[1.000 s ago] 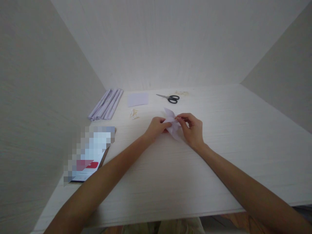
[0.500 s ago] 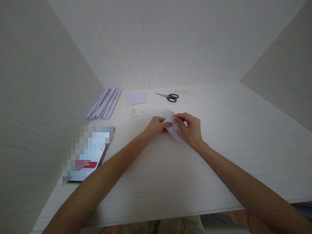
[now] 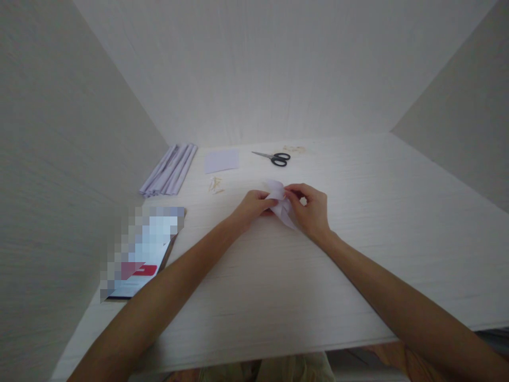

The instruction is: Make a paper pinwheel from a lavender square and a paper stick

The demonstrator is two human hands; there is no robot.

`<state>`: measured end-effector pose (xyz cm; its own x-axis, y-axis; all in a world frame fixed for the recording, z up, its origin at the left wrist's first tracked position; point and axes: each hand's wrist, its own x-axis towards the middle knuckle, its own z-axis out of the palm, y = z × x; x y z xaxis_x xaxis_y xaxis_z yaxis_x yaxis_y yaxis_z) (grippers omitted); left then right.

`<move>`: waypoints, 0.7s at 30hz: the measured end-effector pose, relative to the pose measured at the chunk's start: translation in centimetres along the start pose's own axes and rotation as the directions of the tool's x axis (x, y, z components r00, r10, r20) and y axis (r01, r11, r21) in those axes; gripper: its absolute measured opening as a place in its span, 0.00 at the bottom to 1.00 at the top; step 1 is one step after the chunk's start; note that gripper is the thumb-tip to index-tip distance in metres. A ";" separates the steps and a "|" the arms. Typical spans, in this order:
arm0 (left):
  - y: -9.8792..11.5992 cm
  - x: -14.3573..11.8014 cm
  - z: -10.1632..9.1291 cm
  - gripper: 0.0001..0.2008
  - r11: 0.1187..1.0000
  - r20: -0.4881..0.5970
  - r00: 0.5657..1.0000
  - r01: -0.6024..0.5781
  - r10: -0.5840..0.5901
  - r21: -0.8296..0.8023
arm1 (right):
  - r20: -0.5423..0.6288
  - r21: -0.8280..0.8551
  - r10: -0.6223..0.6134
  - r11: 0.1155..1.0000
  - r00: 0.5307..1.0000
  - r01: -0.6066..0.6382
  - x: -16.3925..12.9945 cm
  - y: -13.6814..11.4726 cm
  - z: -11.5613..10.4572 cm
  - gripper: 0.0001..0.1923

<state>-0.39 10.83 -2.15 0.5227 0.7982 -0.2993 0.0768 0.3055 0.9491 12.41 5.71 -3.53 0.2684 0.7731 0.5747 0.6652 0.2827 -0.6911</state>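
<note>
A pale lilac piece of paper (image 3: 284, 215), bent into curved flaps, is held between my hands just above the table (image 3: 254, 297). My left hand (image 3: 252, 207) is closed on its left side, the thumb lying over the paper and the fingers beneath. At the upper right of the paper, my right hand (image 3: 313, 208) pinches with thumb and index finger near the paper's middle. Those fingertips hide whether anything small is between them. Beyond the hands lie scissors (image 3: 279, 158) with black handles, blades pointing left.
Several rolled lilac papers (image 3: 169, 171) lie at the back left, beside a flat lilac sheet (image 3: 221, 161). Small pale sticks (image 3: 216, 185) are in front of the sheet, with more pale bits (image 3: 294, 149) behind the scissors. A partly blurred screen device (image 3: 147, 270) rests near my left forearm.
The lower flap of the paper has shifted slightly to the right. Both hands keep nearly the same grip, and the whole view has moved a little.
</note>
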 end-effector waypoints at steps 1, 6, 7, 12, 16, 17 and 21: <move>0.0 0.0 0.0 0.03 1.000 -0.003 1.000 0.001 -0.001 0.002 | -0.002 -0.002 0.002 1.000 1.000 -0.002 0.0 0.0 0.0 0.06; -0.1 0.0 -0.1 0.03 1.000 -0.002 1.000 -0.007 0.007 0.011 | -0.009 0.005 0.013 1.000 1.000 -0.013 0.0 -0.1 0.0 0.06; -0.1 0.0 -0.1 0.03 1.000 -0.002 1.000 -0.009 0.009 0.017 | -0.008 0.005 0.018 1.000 1.000 -0.018 0.0 -0.1 0.0 0.06; 0.0 -0.1 0.1 0.03 0.999 -0.013 1.000 -0.011 0.011 0.042 | -0.012 0.010 0.033 0.999 0.999 -0.033 0.0 -0.1 0.0 0.06; 0.1 -0.1 0.2 0.03 0.999 -0.026 1.000 -0.013 0.014 0.032 | -0.002 0.012 0.031 0.999 1.000 -0.031 0.0 -0.1 0.0 0.06; 0.0 -0.1 0.3 0.03 0.999 -0.035 0.999 -0.017 0.019 0.042 | 0.000 0.012 0.030 0.999 1.000 -0.030 0.0 -0.1 0.0 0.06; -0.1 0.0 0.3 0.03 0.993 -0.057 0.997 -0.049 0.056 0.111 | 0.005 0.004 0.022 1.000 1.000 -0.022 0.0 -0.1 0.0 0.06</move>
<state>-0.19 10.67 -2.19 0.4773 0.8421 -0.2510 0.1448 0.2063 0.9677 12.36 5.69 -3.42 0.2795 0.7819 0.5573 0.6566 0.2678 -0.7051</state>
